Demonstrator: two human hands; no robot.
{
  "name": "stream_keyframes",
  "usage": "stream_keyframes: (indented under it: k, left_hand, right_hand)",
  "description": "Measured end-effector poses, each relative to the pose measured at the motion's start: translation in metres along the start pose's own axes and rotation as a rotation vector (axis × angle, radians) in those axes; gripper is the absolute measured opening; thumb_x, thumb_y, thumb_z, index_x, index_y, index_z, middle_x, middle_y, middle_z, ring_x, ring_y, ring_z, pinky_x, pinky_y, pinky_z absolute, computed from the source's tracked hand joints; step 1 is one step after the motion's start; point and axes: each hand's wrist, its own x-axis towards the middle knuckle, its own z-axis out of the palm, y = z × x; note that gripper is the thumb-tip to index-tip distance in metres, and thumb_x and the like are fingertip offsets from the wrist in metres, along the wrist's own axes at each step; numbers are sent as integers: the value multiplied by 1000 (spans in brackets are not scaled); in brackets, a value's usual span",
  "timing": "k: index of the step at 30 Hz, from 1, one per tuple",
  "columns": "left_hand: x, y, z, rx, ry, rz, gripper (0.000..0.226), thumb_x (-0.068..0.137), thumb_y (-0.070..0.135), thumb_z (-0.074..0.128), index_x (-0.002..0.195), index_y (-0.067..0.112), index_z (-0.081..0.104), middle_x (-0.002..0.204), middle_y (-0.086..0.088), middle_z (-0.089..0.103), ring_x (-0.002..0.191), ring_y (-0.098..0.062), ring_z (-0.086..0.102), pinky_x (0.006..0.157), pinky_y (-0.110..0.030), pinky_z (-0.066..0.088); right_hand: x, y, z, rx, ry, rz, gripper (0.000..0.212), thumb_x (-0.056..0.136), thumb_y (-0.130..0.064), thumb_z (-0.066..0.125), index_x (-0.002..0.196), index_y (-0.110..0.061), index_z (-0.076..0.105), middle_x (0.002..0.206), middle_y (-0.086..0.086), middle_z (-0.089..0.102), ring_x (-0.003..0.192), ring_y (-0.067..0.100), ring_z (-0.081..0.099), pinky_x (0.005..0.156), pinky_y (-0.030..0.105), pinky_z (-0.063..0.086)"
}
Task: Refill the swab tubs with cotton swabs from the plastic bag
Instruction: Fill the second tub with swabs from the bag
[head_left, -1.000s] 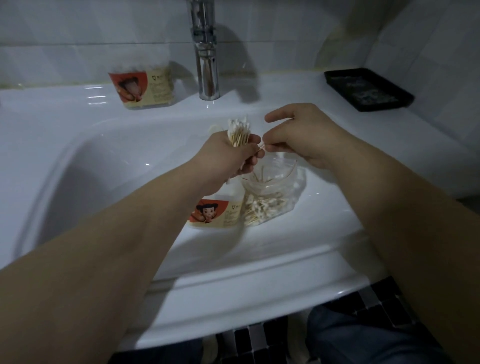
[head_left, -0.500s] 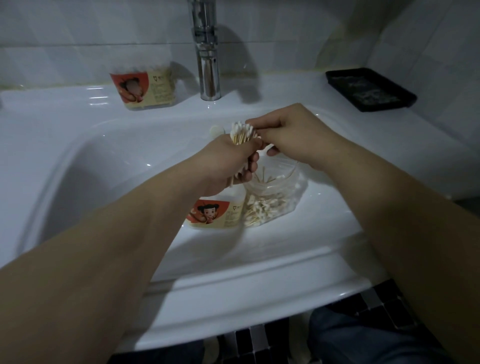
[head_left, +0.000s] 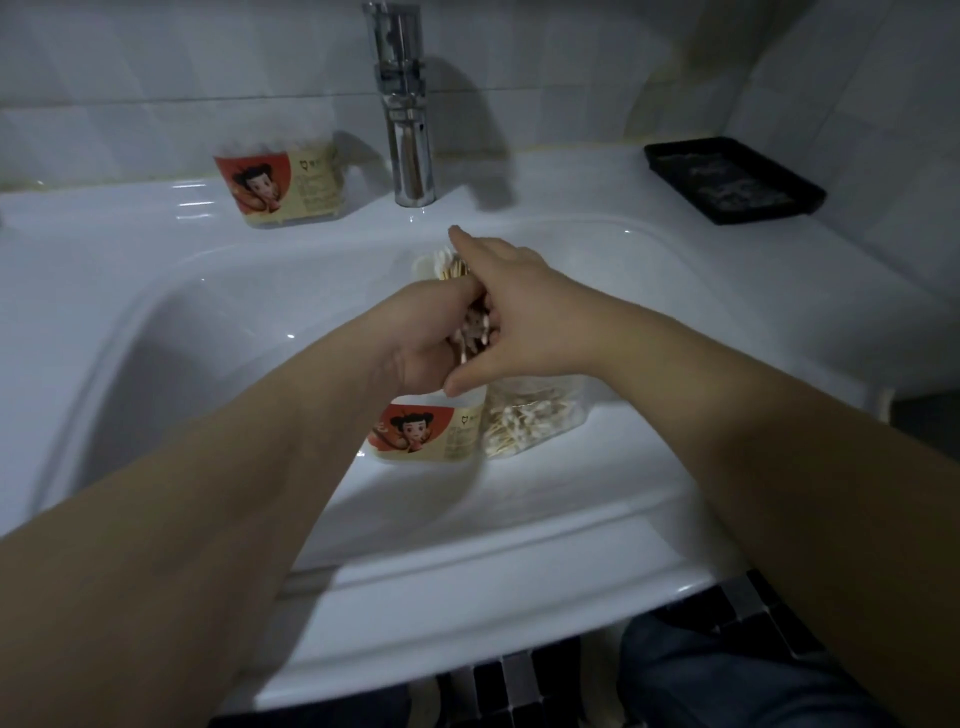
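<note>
A wide white ceramic sink (head_left: 156, 332) fills the head view, and both bare forearms reach over its front rim and meet above the basin. The left hand (head_left: 423, 340) has its fingers curled round a thick bundle of wooden-stemmed cotton swabs (head_left: 451, 264), whose white tips stick up past the knuckles. The right hand (head_left: 519, 317) lies against the bundle from the other side with forefinger and thumb stretched out straight and spread. Its other fingers are tucked where the two hands meet and cannot be made out. Directly under the hands, on the basin floor, stands a clear plastic swab tub with a red-and-cream cartoon label (head_left: 423, 432) – the hands cover its top, so its opening is hidden. Touching its right side is a clear plastic bag (head_left: 535, 418) with a loose heap of swabs inside, its upper part hidden by the right wrist. A second tub with the same cartoon label (head_left: 283, 182) sits on the back ledge, left of a tall chrome tap (head_left: 408, 119) – well apart from the hands. A shallow black rectangular tray (head_left: 732, 179) rests on the ledge at the right corner, against the pale tiled wall. Below the sink edge show dark floor tiles and blue denim trousers (head_left: 727, 675).
</note>
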Motion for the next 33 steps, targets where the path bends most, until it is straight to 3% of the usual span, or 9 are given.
stream_keyframes:
  k: [2, 4, 6, 11, 15, 19, 23, 28, 33]
  left_hand:
    - [-1, -1, 1, 10, 6, 16, 30, 109, 26, 41, 115, 8, 65, 110, -11, 64, 101, -20, 65, 83, -28, 52]
    - [0, -2, 1, 33, -3, -14, 25, 107, 25, 47, 87, 17, 60, 84, 0, 60, 71, -10, 59, 71, -24, 47]
    - [2, -4, 0, 46, 8, -24, 28, 105, 25, 51, 78, 20, 55, 68, 6, 55, 56, -7, 52, 65, -23, 47]
    - [-4, -2, 3, 95, -56, 9, 22, 107, 19, 43, 94, 10, 58, 75, -2, 63, 60, -9, 63, 56, -22, 52]
    - [-3, -5, 4, 93, -29, 19, 20, 103, 7, 45, 88, 12, 57, 73, -5, 56, 62, -12, 56, 64, -25, 49]
    - [-3, -6, 4, 131, -66, 15, 28, 106, 7, 35, 99, 9, 62, 84, -6, 66, 68, -12, 65, 62, -25, 48]
    - [-6, -5, 3, 99, -76, 1, 36, 106, 4, 28, 107, 9, 64, 101, -7, 71, 89, -15, 70, 64, -27, 58]
    - [-8, -4, 1, 78, -86, 6, 32, 107, 10, 35, 95, 8, 65, 80, -4, 74, 68, -8, 72, 52, -19, 54]
    - [-6, -3, 2, 72, -67, -4, 29, 108, 15, 38, 100, 10, 66, 89, -4, 73, 75, -10, 72, 61, -21, 58]
  right_hand:
    - [2, 0, 0, -54, 21, -18, 121, 66, -53, 88, 161, -19, 22, 152, 1, 39, 137, 20, 37, 109, 31, 40]
    - [3, 1, -3, -71, 92, -60, 76, 67, -44, 86, 132, -19, 55, 119, 2, 58, 108, 20, 56, 90, 35, 50]
    - [4, 5, -6, -65, 151, -77, 52, 67, -38, 86, 108, -17, 62, 99, 1, 61, 90, 20, 59, 80, 40, 51]
    - [0, 4, -4, 35, 32, -83, 123, 65, -47, 93, 162, -27, 20, 154, -3, 39, 131, 11, 45, 101, 18, 38]
    - [3, 3, -5, -42, 99, -111, 105, 66, -41, 91, 155, -24, 38, 144, -1, 51, 128, 17, 50, 101, 25, 42]
    - [-1, 3, -6, 12, 30, -124, 119, 64, -43, 93, 160, -35, 23, 142, -3, 49, 123, 13, 51, 100, 26, 44]
    - [2, 5, -3, -74, -14, -130, 116, 62, -49, 93, 158, -28, 32, 142, -5, 46, 124, 11, 48, 104, 25, 43]
    - [5, 5, -3, -146, 29, -150, 100, 67, -47, 90, 152, -23, 42, 135, -1, 53, 120, 17, 53, 100, 28, 44]
    - [2, 4, -5, -94, 39, -132, 102, 66, -51, 90, 152, -24, 43, 133, -3, 55, 117, 13, 53, 96, 24, 42]
